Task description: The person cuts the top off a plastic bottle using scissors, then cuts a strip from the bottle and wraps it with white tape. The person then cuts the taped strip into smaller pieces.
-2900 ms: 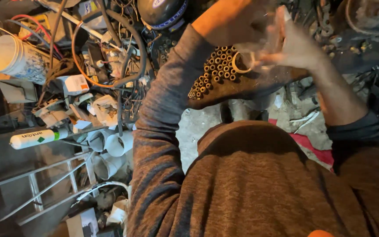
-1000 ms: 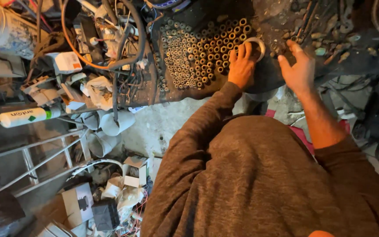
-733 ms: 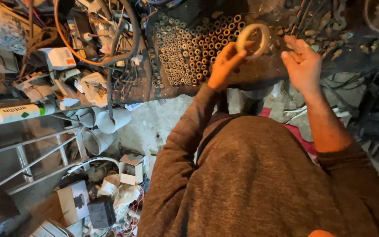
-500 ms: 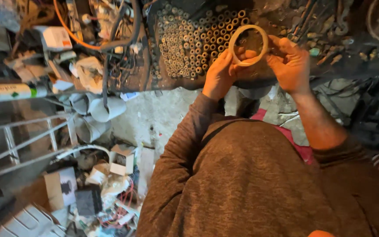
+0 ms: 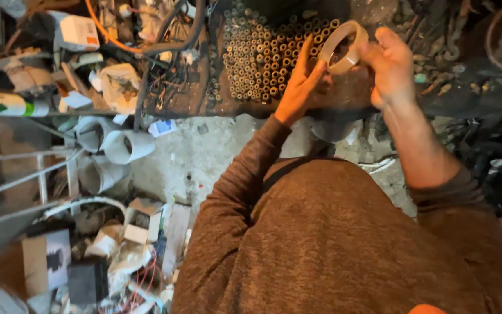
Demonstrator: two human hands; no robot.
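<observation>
Both hands are up over the workbench (image 5: 175,99). The right hand (image 5: 393,70) has its fingers closed around the far rim of a pale ring (image 5: 344,46), lifted just above the packed rows of small metal tubes (image 5: 262,58). The left hand (image 5: 300,87) is half open, fingertips steadying the near rim. Best to grip by the edges and keep the ring level, clear of the tubes.

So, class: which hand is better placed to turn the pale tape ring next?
Probably the right hand: it grips the pale tape ring by its rim, while the left hand only touches it with its fingertips.
</observation>
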